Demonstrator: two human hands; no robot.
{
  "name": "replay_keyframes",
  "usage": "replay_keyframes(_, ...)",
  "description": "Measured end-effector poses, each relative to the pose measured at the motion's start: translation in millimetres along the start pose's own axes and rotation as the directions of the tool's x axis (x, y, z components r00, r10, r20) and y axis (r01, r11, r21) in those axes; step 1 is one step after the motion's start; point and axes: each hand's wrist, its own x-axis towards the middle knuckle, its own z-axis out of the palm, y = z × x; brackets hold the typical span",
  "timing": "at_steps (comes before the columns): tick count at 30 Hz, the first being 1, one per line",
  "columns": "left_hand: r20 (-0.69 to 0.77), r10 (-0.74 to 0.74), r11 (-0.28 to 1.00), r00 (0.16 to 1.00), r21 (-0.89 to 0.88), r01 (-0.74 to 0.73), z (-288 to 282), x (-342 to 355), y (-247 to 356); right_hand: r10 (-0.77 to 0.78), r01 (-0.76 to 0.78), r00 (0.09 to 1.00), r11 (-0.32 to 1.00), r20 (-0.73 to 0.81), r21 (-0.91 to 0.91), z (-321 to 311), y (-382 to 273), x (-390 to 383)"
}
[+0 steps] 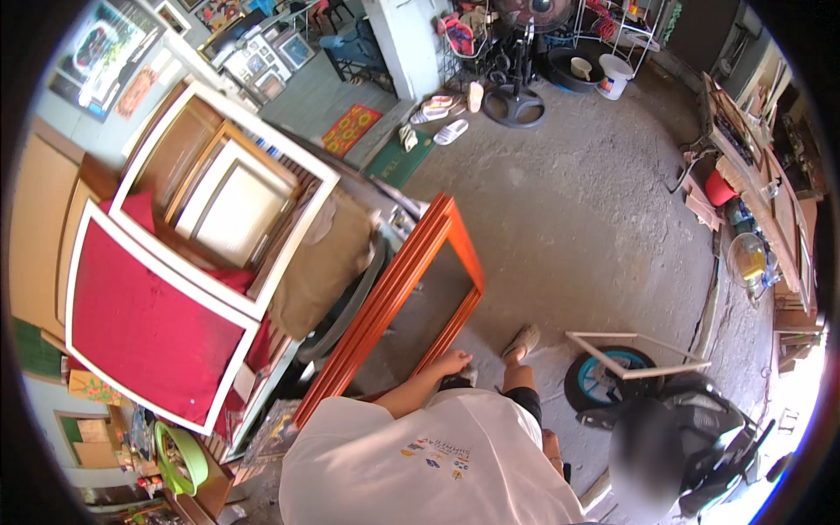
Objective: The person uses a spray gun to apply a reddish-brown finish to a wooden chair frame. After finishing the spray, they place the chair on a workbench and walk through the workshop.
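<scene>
My left hand [454,360] is closed in front of my body, its fingers curled; whatever they hold, if anything, is hidden. Beside it stands a large orange-brown wooden frame [385,284], tilted, with my left forearm crossing its lower part. I cannot tell whether the hand touches the frame. At my right side only a small strip of skin, apparently my right arm or hand [551,444], shows past the white shirt, and its fingers are hidden.
White-edged frames, one with a red panel [157,319], lie stacked at left. A pale frame [639,373] leans over a blue-rimmed wheel [588,385] beside a black motorbike [713,411]. Farther off are slippers [451,132], a fan base [514,107] and a white bucket [615,77].
</scene>
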Motion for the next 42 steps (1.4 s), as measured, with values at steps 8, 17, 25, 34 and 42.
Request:
replay_keyframes(8,-0.005,0.007,1.0,1.0,0.025,-0.007,-30.4,128.5,157.2,-0.193,0.261,0.946,0.928,0.26,-0.264,-107.8,-37.8,206.6)
replay_keyframes(17,-0.319,0.26,0.966,0.911,0.077,-0.249,-111.3,255.0,313.9,-0.005,-0.006,0.998,0.982,0.057,0.188,-295.4,-276.3,472.5)
replay_keyframes(25,-0.388,0.005,0.977,0.922,-0.195,-0.087,-188.4,399.7,279.4,-0.19,0.176,0.975,0.976,0.115,0.126,-305.5,-493.7,628.3)
replay_keyframes(34,-0.448,-0.351,0.706,0.822,-0.703,-0.083,-440.6,480.3,285.1,-0.234,0.654,0.689,0.608,0.686,-0.449,-232.8,-503.2,800.1)
replay_keyframes(42,-0.25,-0.685,0.109,0.684,-0.964,-0.243,-545.6,441.6,177.3,0.118,-0.038,0.685,0.991,0.718,-0.127,-89.9,-834.7,934.5)
